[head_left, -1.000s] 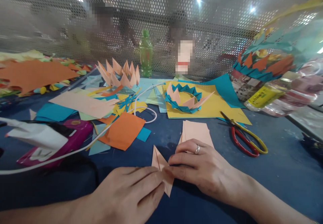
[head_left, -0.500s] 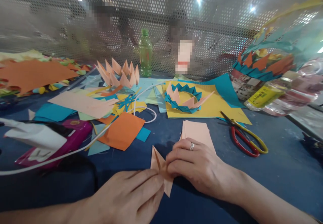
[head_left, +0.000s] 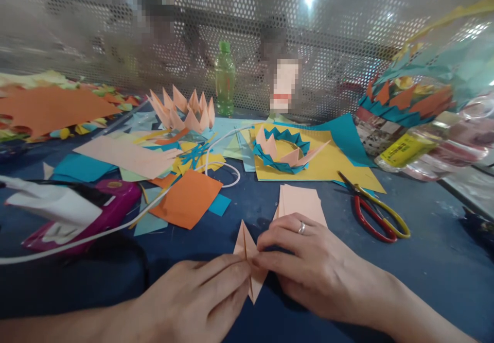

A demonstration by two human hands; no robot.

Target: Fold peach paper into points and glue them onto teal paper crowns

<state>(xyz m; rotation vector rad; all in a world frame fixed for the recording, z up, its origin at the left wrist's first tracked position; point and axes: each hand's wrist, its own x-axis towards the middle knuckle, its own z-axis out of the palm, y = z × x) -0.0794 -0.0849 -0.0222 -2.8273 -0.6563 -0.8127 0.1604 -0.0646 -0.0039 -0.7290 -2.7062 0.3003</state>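
Observation:
A small peach paper (head_left: 244,240), folded to a narrow diamond with a crease down its middle, lies on the dark blue table before me. My left hand (head_left: 200,291) presses its left side with the fingers held together. From the right, my right hand (head_left: 304,260) pinches the other flap; a ring is on one finger. The fingertips of both hands meet near the centre crease and hide part of the paper. Just beyond my right hand is a stack of peach paper sheets (head_left: 301,201), partly covered by it.
Scissors (head_left: 376,214) lie at right. Behind are a blue-and-peach paper ring (head_left: 283,150) on yellow sheets (head_left: 339,152), a peach pointed paper form (head_left: 181,111) and a green bottle (head_left: 225,80). A power strip (head_left: 119,196), white cable (head_left: 139,214) and orange squares (head_left: 189,199) are left.
The right flap, raised before, now lies folded flat against the centre crease. The paper has turned slightly more upright, and my right hand has shifted a little.

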